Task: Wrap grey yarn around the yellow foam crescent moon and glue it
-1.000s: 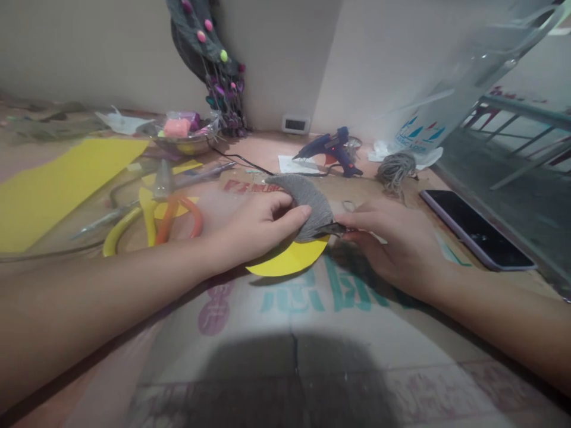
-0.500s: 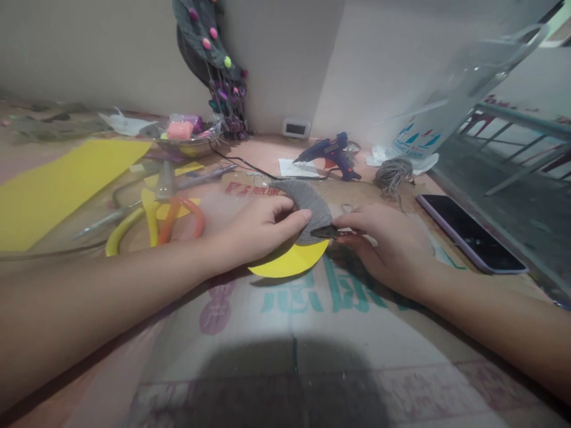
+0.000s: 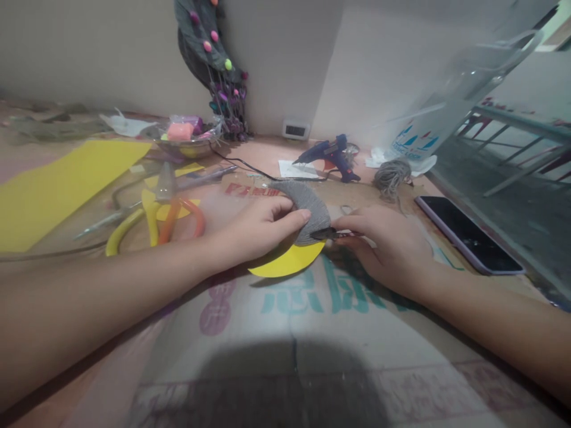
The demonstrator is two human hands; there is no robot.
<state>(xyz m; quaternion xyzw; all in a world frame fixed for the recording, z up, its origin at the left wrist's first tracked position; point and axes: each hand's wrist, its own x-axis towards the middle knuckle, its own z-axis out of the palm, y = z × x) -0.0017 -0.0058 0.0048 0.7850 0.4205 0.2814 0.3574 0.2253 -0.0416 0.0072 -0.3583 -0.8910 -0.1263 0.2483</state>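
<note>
A yellow crescent [image 3: 289, 260] of card lies on printed cardboard [image 3: 312, 321]; its upper part [image 3: 307, 205] is wound in grey twine. My left hand [image 3: 256, 229] pinches the wound part, thumb on top, fingers curled behind. My right hand [image 3: 388, 246] is closed on a thin dark strand [image 3: 328, 233] at the crescent's right edge; what exactly the strand is stays unclear.
A blue glue gun [image 3: 330, 156] and a ball of twine [image 3: 391, 175] sit behind the hands. A phone [image 3: 466, 233] lies at the right. Yellow and orange loops [image 3: 154, 223], a yellow sheet [image 3: 57, 190] and a bowl [image 3: 187, 139] stand to the left.
The crescent and both hands have shifted slightly left; my right hand's fingertips have drawn closer to the wound edge.
</note>
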